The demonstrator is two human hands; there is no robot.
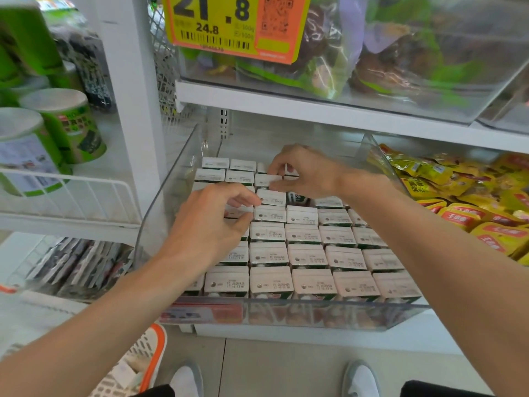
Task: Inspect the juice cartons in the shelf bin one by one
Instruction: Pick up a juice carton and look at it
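Juice cartons are standing packed in rows inside the clear shelf bin, printed tops facing up. The left hand is pinching a left-side carton between curled fingers and thumb. The right hand is pinching the top of a rear carton just beyond it. Yellow snack packets are lying in the neighbouring bin on the right

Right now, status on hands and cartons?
Left hand pinches a mid-row carton; right hand pinches a back-row carton. Other cartons packed in clear bin. Nothing blocking.
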